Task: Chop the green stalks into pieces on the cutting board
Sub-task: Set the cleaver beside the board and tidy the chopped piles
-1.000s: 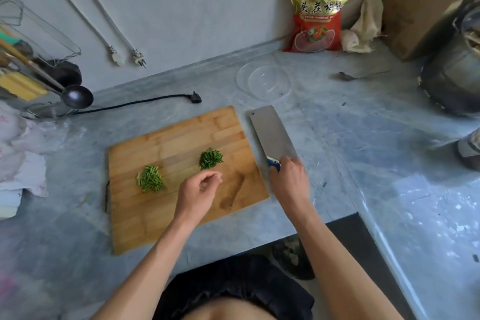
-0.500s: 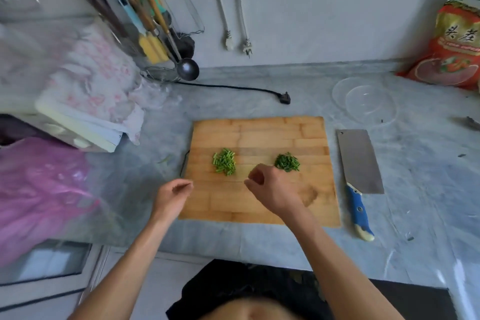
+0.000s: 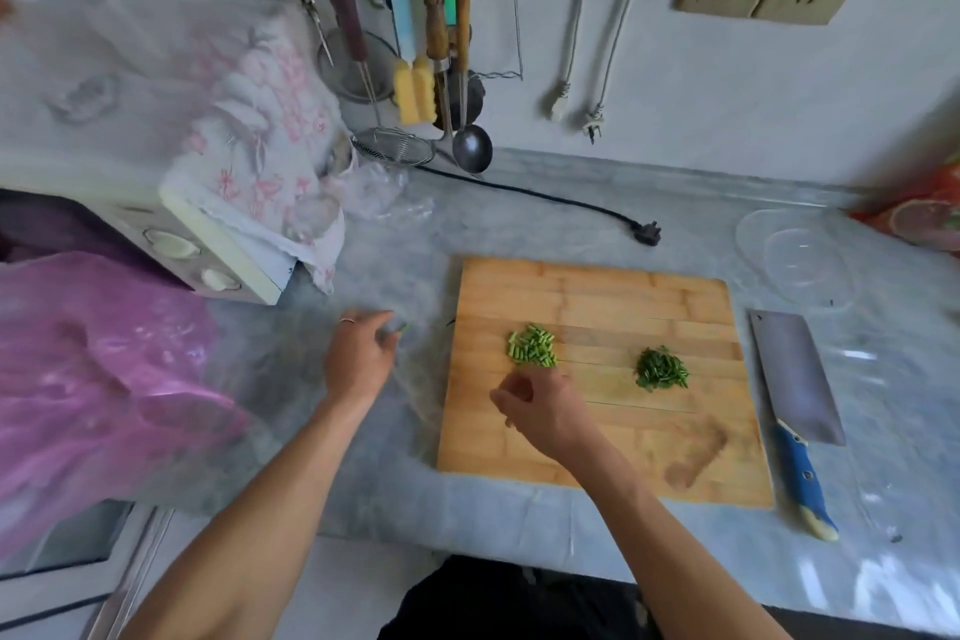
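Note:
A wooden cutting board (image 3: 597,296) lies on the grey counter. It carries two heaps: light green stalk pieces (image 3: 531,346) on the left and finely chopped dark greens (image 3: 662,369) on the right. My right hand (image 3: 540,405) hovers over the board just below the light green heap, fingers curled in, with nothing visible in it. My left hand (image 3: 358,359) is off the board to its left, fingers stretched toward a small green scrap (image 3: 402,327) on the counter. The cleaver (image 3: 795,379), with a blue handle, lies flat on the counter right of the board, held by neither hand.
A pink plastic bag (image 3: 104,379) and a white appliance under a floral cloth (image 3: 249,161) fill the left side. Utensils hang on a wall rack (image 3: 441,42). A black cord with plug (image 3: 647,231) and a clear lid (image 3: 800,260) lie behind the board.
My right hand let go of the cleaver, which now lies beside the board, and moved over the board. My left hand left the board for the counter on the left. The view swung left.

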### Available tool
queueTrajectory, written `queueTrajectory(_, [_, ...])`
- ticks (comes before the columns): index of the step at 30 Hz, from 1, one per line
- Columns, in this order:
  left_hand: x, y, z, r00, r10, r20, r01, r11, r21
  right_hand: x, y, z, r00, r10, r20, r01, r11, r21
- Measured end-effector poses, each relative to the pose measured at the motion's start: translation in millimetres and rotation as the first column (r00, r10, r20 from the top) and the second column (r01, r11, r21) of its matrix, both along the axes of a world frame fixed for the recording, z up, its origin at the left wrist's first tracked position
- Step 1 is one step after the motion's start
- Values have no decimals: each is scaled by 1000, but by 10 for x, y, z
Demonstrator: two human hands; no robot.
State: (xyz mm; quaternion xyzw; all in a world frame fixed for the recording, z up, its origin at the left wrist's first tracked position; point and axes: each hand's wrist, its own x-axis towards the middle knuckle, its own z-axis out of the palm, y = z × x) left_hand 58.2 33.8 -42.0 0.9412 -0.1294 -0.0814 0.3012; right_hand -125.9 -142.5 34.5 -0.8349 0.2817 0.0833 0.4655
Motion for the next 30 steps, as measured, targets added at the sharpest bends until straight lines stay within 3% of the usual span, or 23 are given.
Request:
queueTrajectory(4, [102,68,-150,993,-80,88,83,996,-33,-21,137,-21,998,-50,-45,50,999,2])
queueTrajectory(7, [75,127,-193,958,-214,189,207,977,60,-63,213,-47,995,-76,-58,76,997,-12])
queueTrajectory(10, [85,159,-193,954,-240,177,228,970,85,-75,272,-58,993,-106,-60,107,994,7])
queueTrajectory(14, [-178,147,30,932,-361,-7,354,916,-189,-112,316,-4,986,-167,10,166,986,31])
queueTrajectory(17, [-546,89,309,811,-517,-273,418,839,-347,-203,325,48,990,-127,68,124,991,40])
queueTrajectory(19, [-715,53,407,749,-552,-366,398,817,-417,-260,335,63,993,-90,77,87,995,37])
queueTrajectory(23, [-963,-29,421,709,-539,-455,317,819,-478,-454,355,55,985,-141,94,140,990,19])
queueTrajectory(30, [-1626,-235,546,711,-516,-477,259,824,-505,-1102,286,88,969,-220,113,219,975,26])
